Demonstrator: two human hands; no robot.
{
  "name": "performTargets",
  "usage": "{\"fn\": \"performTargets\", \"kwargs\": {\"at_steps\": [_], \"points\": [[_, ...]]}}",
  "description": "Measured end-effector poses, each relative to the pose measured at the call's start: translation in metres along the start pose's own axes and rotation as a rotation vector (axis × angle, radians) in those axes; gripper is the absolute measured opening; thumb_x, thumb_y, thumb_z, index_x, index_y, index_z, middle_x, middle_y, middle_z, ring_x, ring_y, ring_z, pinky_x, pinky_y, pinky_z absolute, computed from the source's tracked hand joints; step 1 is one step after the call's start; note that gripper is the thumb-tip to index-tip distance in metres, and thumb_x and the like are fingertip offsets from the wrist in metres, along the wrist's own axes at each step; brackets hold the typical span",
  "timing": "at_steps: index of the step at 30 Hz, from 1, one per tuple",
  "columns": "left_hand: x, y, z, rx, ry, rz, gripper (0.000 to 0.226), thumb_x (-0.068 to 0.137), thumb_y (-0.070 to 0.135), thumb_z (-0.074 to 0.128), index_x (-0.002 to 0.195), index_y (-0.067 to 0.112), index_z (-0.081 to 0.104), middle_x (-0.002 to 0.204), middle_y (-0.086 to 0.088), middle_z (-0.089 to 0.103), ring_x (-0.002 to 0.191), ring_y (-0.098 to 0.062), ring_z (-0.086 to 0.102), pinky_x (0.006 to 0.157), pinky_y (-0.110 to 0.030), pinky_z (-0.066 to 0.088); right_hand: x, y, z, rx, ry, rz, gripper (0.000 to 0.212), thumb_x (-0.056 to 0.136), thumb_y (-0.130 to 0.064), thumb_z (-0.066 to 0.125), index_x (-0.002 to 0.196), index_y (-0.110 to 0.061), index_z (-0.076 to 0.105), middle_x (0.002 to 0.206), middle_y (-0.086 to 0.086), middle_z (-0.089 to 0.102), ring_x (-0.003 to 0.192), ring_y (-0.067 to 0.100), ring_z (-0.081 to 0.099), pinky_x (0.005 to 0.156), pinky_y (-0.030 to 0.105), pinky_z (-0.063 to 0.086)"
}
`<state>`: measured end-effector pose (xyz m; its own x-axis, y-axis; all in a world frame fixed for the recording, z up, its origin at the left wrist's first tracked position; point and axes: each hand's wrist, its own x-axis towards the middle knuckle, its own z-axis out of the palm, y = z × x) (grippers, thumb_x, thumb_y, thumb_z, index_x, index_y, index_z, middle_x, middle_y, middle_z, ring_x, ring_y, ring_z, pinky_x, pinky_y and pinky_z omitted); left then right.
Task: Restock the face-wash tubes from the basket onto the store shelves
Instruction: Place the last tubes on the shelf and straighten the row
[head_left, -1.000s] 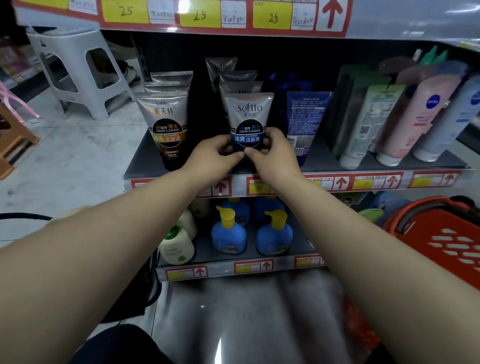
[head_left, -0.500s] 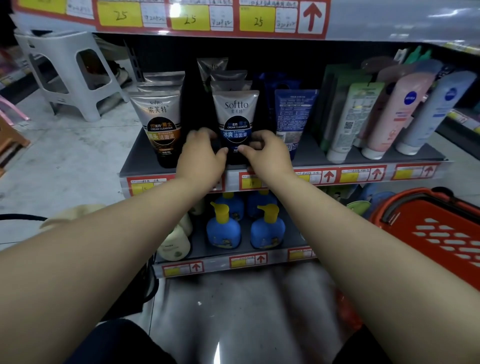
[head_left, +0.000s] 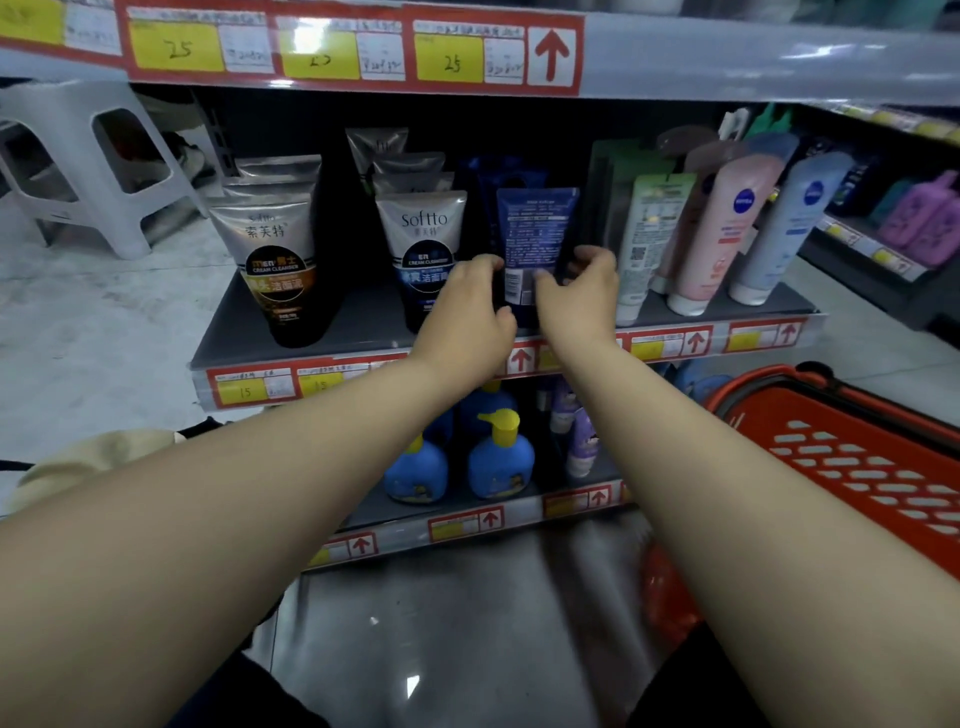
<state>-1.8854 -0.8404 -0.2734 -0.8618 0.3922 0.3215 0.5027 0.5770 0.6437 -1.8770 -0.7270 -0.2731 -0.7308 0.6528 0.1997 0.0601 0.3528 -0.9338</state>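
Shifted right | left hand (head_left: 467, 306) and right hand (head_left: 582, 296) grip blue tube (head_left: 535, 228)

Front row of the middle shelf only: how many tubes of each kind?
Softto tubes: 2
dark blue tube: 1
green tube: 1
Nivea tubes: 2
Total: 6

Not much kit here tbh. The left forearm (head_left: 234, 519) and right forearm (head_left: 753, 493) are both bare right up to where the frame cuts them off. The left hand (head_left: 467, 312) and right hand (head_left: 576, 301) are bare too, nails too small to make out. Plain dark, near-black cloth (head_left: 244, 696) covers both legs along the bottom edge.
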Motion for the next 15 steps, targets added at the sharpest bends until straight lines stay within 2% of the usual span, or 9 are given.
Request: {"fn": "performTargets", "kwargs": {"at_steps": [3,7,9,11,13,15], "points": [[0.006,0.005,0.012,-0.123,-0.022,-0.074,0.062,0.084,0.007,0.051,0.143,0.01,0.032,0.139,-0.012,0.046,0.127,-0.024,0.045,0.104,-0.027,0.035,0.001,0.003,0.001,0.052,-0.16,0.052,0.054,0.086,-0.005,0.055,0.137,-0.006,0.039,0.131,0.01,0.056,0.119,0.021,0.055,0.104,0.038,0.044],[0.008,0.005,0.024,-0.212,-0.032,-0.117,0.076,0.072,0.021,0.047,0.145,0.018,0.029,0.136,-0.007,0.051,0.123,-0.021,0.051,0.105,-0.036,0.042,0.004,0.006,-0.005,0.118,-0.204,0.047,0.049,0.084,0.006,0.043,0.132,-0.003,0.046,0.125,0.011,0.06,0.114,0.02,0.058,0.1,0.035,0.048],[0.011,0.004,0.028,-0.219,-0.045,-0.133,0.078,0.07,0.026,0.049,0.145,0.019,0.029,0.134,-0.006,0.052,0.122,-0.02,0.052,0.104,-0.035,0.042,0.005,0.009,-0.009,0.156,-0.193,0.057,0.044,0.085,0.008,0.039,0.126,-0.003,0.051,0.119,0.011,0.062,0.108,0.02,0.059,0.092,0.03,0.05],[0.014,0.009,0.027,-0.23,-0.052,-0.143,0.072,0.075,0.023,0.059,0.142,0.018,0.034,0.129,-0.005,0.054,0.118,-0.02,0.053,0.099,-0.029,0.043,0.004,0.012,-0.013,0.141,-0.175,0.054,0.036,0.085,0.008,0.038,0.114,-0.006,0.056,0.109,0.008,0.064,0.099,0.017,0.06,0.085,0.026,0.05],[0.019,0.012,0.026,-0.252,-0.059,-0.152,0.069,0.078,0.019,0.067,0.139,0.015,0.035,0.125,0.0,0.056,0.113,-0.017,0.055,0.092,-0.025,0.043,0.003,0.014,-0.017,0.125,-0.159,0.046,0.029,0.087,0.005,0.04,0.101,-0.012,0.058,0.103,0.006,0.065,0.096,0.017,0.061,0.085,0.026,0.051],[0.022,0.013,0.025,-0.31,-0.069,-0.177,0.076,0.078,0.021,0.071,0.14,0.013,0.028,0.121,0.002,0.054,0.109,-0.014,0.055,0.091,-0.025,0.042,0.002,0.015,-0.02,0.104,-0.162,0.031,0.022,0.091,-0.001,0.044,0.096,-0.013,0.061,0.099,0.003,0.065,0.093,0.015,0.061,0.083,0.026,0.052]]}}
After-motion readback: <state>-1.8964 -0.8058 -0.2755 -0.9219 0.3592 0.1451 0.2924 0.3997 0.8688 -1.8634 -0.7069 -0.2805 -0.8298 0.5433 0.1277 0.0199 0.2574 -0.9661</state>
